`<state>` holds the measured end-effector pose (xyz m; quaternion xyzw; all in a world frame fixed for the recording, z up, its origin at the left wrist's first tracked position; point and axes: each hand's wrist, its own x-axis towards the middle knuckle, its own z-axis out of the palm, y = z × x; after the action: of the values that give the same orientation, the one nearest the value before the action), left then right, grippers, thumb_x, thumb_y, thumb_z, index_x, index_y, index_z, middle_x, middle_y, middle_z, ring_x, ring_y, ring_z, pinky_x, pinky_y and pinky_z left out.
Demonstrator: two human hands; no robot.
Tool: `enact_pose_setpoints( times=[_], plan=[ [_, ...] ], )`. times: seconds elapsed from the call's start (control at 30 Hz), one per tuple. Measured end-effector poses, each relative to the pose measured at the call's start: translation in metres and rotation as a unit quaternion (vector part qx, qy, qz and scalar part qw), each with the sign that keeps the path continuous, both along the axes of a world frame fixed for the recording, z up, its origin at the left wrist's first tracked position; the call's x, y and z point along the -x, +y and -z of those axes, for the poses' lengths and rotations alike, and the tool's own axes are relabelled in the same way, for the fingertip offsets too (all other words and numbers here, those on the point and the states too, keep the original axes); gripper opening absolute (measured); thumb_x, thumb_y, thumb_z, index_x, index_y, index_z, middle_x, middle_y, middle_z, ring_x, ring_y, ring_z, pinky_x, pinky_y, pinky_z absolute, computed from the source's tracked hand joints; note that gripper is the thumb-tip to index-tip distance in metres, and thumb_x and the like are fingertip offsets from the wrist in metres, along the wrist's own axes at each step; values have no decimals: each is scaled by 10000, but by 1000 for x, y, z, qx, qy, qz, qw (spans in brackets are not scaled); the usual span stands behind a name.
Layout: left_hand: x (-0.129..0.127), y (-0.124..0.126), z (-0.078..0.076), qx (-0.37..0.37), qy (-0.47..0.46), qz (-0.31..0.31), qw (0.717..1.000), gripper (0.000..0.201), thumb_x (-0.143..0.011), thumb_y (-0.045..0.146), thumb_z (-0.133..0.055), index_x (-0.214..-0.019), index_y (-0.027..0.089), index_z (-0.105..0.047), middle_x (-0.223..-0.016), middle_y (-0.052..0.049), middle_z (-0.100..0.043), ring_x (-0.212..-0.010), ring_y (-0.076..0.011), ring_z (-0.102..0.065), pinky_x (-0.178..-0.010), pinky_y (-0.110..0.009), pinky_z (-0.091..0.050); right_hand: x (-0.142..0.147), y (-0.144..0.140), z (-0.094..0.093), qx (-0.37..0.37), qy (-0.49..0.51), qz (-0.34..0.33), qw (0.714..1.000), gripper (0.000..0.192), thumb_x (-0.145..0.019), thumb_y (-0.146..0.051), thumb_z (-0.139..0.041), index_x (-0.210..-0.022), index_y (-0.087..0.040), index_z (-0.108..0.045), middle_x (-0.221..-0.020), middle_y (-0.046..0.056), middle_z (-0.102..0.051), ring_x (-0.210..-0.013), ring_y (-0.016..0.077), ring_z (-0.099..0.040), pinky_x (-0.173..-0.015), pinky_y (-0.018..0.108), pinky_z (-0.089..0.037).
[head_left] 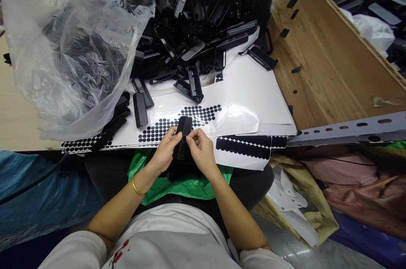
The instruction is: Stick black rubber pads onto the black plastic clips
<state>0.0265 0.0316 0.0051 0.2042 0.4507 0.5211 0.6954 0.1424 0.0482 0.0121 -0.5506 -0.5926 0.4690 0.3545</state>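
Observation:
My left hand [165, 150] and my right hand [200, 150] both hold one black ribbed plastic part [183, 130], upright over the near table edge. My right fingertips press on its middle. Under it lie white backing sheets [247, 91] carrying rows of black round stickers [158, 129] and black oval stickers [242, 148]. A gold bangle [137, 187] is on my left wrist.
A big heap of black plastic parts [203, 15] fills the back of the table, partly under a clear plastic bag [79, 45]. A plywood board [323, 53] lies at the right, with a perforated metal bar [349, 130]. A green bag [177, 186] rests in my lap.

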Motion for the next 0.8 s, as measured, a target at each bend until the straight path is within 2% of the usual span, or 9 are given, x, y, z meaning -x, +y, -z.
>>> enact_pose_setpoints(
  times=[0.23,0.37,0.57,0.8],
  plan=[
    [3,-1,-2,-21,53,17,998,313,-734,408,-694,-917,196,-553,-687,36,-620,-572,-87,-554,-540,-190,-431,1,-2,-1,-51,-84,-27,995,109,-815,-245,-431,-709,-227,-410,-625,-23,-503,-550,133,-481,-554,262,-387],
    [0,0,-1,-7,18,7,1000,292,-725,380,-704,-894,190,-561,-705,32,-625,-613,-93,-575,-603,-203,-455,0,-7,-1,-69,-142,-12,987,62,-835,-235,-394,-777,-228,-414,-711,13,-548,-626,167,-529,-600,293,-406],
    [-6,-1,2,26,-26,13,999,286,-707,352,-719,-872,181,-559,-719,20,-635,-614,-96,-579,-609,-209,-458,-6,-8,2,-38,-121,-11,992,88,-834,-249,-409,-749,-236,-395,-677,4,-547,-616,171,-545,-584,290,-408],
    [-5,-3,1,19,-21,5,1000,302,-718,359,-710,-915,185,-562,-751,14,-661,-641,-107,-610,-602,-207,-469,-3,-7,1,-33,-100,-5,994,102,-825,-253,-410,-728,-237,-383,-657,-6,-529,-614,167,-543,-589,292,-412]
  ],
)
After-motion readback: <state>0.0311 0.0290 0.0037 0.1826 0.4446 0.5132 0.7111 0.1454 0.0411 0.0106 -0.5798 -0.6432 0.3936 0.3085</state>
